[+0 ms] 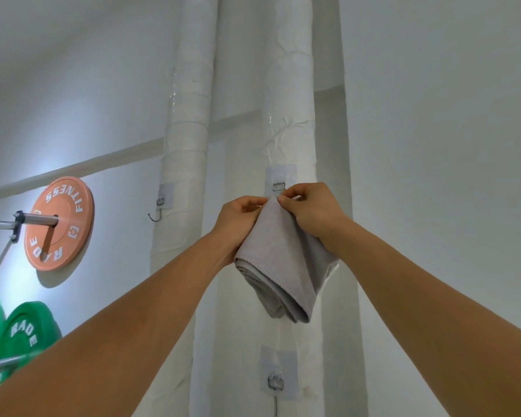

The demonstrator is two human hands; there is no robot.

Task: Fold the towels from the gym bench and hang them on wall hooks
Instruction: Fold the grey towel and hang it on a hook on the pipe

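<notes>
A folded grey towel point(283, 266) hangs in front of the right white pipe, bunched to a peak at its top. My left hand point(238, 221) pinches that peak from the left, and my right hand point(310, 209) pinches it from the right. The peak sits just below the metal loop of an adhesive wall hook point(278, 186) stuck on the right pipe; the hook's lower part is hidden behind the towel and my fingers. Whether the towel is caught on the hook I cannot tell.
A second adhesive hook point(160, 206) sits bare on the left pipe, and a third hook point(275, 383) is lower on the right pipe. At the left are an orange weight plate point(57, 224) on a barbell and green plates point(18, 329) below.
</notes>
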